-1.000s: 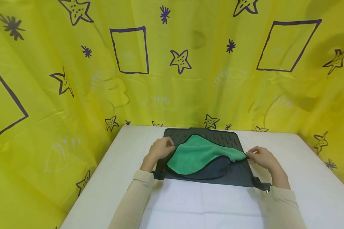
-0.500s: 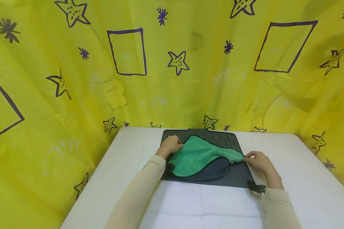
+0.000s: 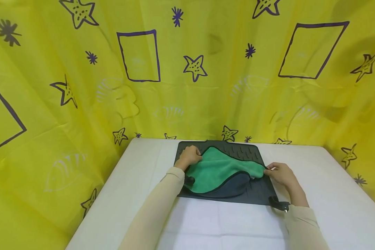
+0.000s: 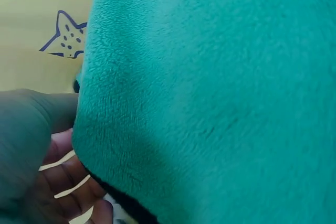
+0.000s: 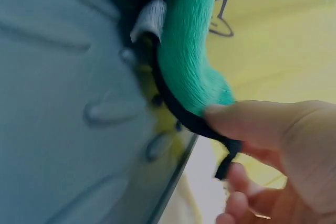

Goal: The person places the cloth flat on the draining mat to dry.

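Note:
A green plush cloth [image 3: 217,166] with black edging lies partly folded over a dark ridged mat [image 3: 259,194], its dark grey-blue side [image 3: 234,185] showing at the front. My left hand [image 3: 190,156] pinches the cloth's left edge. In the left wrist view the green cloth [image 4: 199,98] fills most of the picture; the thumb meets its edge, and part of the fingers is hidden behind it. At the other end, my right hand [image 3: 280,172] pinches the right corner. The right wrist view shows the thumb [image 5: 247,121] on the black edging [image 5: 181,111], near a small black loop [image 5: 224,166].
The mat lies on a white table [image 3: 243,225] close to its back edge. A yellow curtain [image 3: 175,97] printed with stars and rectangles stands behind and along both sides. Black wrist straps [image 3: 279,204] sit by each sleeve.
My left hand has moved right onto the cloth's left edge and now pinches it. The right hand keeps its hold on the corner and has shifted only slightly.

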{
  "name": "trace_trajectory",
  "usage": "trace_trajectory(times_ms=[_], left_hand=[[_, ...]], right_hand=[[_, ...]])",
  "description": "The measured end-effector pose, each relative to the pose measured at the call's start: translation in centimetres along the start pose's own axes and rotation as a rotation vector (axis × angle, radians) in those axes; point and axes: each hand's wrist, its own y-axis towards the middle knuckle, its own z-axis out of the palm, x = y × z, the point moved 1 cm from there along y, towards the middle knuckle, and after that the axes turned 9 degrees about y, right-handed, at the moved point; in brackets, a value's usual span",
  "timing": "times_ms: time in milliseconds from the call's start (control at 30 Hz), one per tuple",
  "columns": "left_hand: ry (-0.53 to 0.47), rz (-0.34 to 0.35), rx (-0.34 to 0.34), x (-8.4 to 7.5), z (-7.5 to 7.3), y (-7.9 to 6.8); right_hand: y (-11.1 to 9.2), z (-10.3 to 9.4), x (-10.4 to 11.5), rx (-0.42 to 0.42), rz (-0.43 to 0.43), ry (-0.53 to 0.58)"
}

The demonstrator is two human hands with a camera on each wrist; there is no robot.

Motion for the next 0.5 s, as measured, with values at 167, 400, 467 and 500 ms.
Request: trace_trajectory(times_ms=[167,400,467,500], left_hand=[[-0.059,0.036,-0.079,0.7,-1.3,-0.5],[-0.077,0.033,-0.152,1.7,-2.8,-0.7],[-0.092,0.032,-0.16,1.8,-3.3,-0.8],[-0.098,0.033,-0.167,1.8,-3.5,-0.8]], right_hand=[[0.4,0.3,1.6,-0.089,-0.077,0.106],[2.5,0.1,4.9,-0.069,-0.162,0.122],[3.2,-0.4,6.0,-0.063,-0.162,0.115],[3.6,-0.6,6.5,-0.064,-0.166,0.111]])
